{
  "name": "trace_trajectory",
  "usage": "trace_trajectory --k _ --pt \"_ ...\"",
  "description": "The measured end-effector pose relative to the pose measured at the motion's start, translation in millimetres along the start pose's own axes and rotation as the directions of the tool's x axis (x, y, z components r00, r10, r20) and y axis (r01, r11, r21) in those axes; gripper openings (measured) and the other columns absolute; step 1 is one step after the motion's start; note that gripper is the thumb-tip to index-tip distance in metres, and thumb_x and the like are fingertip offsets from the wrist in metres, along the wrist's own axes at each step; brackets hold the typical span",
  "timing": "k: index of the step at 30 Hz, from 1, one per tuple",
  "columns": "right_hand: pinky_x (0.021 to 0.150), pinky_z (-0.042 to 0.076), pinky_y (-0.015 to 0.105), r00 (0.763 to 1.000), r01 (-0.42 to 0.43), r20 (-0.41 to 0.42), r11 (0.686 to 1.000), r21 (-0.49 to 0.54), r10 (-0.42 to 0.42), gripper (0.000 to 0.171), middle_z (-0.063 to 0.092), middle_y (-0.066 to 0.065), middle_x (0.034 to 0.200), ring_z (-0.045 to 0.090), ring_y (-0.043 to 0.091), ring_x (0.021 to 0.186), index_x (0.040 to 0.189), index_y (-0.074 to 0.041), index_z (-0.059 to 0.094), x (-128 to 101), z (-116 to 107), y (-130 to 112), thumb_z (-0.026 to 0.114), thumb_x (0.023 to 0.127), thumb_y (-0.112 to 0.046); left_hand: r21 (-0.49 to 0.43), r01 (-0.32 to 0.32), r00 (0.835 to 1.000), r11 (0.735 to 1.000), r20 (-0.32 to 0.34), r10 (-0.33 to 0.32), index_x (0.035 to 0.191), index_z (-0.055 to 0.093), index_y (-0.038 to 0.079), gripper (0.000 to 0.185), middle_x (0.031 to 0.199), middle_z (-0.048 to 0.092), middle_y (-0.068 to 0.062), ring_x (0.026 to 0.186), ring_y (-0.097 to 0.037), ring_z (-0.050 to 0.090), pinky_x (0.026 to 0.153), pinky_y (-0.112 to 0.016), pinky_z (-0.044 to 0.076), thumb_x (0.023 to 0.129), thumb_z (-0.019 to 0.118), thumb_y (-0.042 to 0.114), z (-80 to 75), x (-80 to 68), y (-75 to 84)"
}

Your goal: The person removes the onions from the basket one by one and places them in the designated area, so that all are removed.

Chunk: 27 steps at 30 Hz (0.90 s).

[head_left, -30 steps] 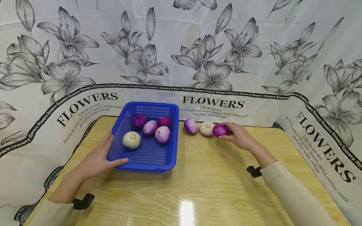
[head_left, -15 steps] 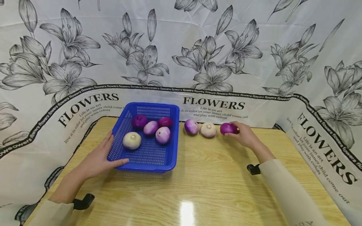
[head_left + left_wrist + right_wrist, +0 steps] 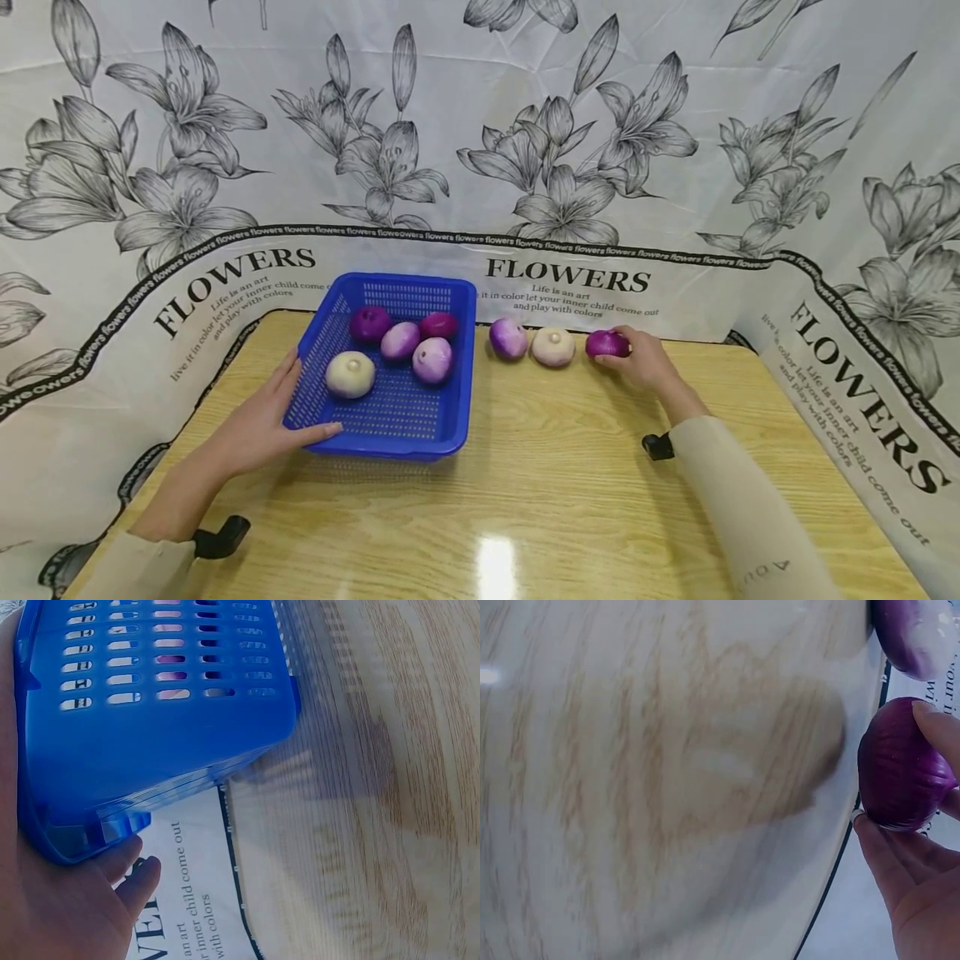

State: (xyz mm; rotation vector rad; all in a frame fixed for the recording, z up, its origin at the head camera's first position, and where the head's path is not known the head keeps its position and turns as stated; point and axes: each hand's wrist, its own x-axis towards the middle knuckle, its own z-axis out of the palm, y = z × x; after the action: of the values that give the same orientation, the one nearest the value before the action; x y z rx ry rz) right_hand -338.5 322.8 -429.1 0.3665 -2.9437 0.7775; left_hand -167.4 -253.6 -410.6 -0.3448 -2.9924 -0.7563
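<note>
Seven onions in all: four lay inside the blue basket [image 3: 390, 417], three sat in a row on the wooden table [image 3: 525, 500] just right of it. The right hand [image 3: 643, 360] pinched the dark purple onion [image 3: 606, 343] at the row's far end from the basket; which way it pointed could not be told. The left hand [image 3: 258, 425] rested spread against the basket's left rim.

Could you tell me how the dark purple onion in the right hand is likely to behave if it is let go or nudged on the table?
The onion is round, so it would probably roll on the glossy table. Its skin looks smooth and shiny in the right wrist view, so it may slip a little in the right hand. It looks firm, unlikely to deform.
</note>
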Motion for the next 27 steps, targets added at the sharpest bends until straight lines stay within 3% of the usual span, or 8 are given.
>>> trace_trajectory --k 9,20,27 --pt "0.105 0.041 0.066 0.998 -0.047 0.038 0.998 -0.030 0.048 0.069 0.046 0.039 0.128 0.048 0.051 0.118 0.148 0.007 0.039 4 12 -5 0.068 0.098 -0.030 0.003 -0.002 1.000 1.000 0.001 0.002 0.164 -0.002 0.003 0.123 0.171 -0.006 -0.016 0.149 -0.055 0.018 0.114 -0.072 0.025 0.087 0.067 0.070 1.1 1.9 -1.6" --pt "0.104 0.042 0.068 0.994 -0.093 0.055 0.996 -0.008 0.093 0.073 0.039 0.043 0.131 0.047 0.056 0.120 0.154 0.006 0.029 0 12 -13 0.065 0.100 -0.029 0.008 0.003 1.000 1.000 0.000 -0.003 0.164 -0.001 0.002 0.123 0.171 -0.006 -0.016 0.149 -0.056 0.018 0.113 -0.072 0.025 0.087 0.067 0.071 1.4 1.5 -1.8" --pt "0.110 0.036 0.068 0.992 -0.107 0.066 0.994 0.013 0.106 0.079 0.037 0.043 0.135 0.044 0.058 0.126 0.155 0.009 0.025 -3 10 -10 0.064 0.101 -0.032 0.004 0.005 1.000 1.000 0.001 -0.005 0.163 0.000 0.001 0.123 0.171 -0.005 -0.018 0.149 -0.056 0.018 0.113 -0.073 0.025 0.087 0.067 0.070 1.6 0.2 -1.0"
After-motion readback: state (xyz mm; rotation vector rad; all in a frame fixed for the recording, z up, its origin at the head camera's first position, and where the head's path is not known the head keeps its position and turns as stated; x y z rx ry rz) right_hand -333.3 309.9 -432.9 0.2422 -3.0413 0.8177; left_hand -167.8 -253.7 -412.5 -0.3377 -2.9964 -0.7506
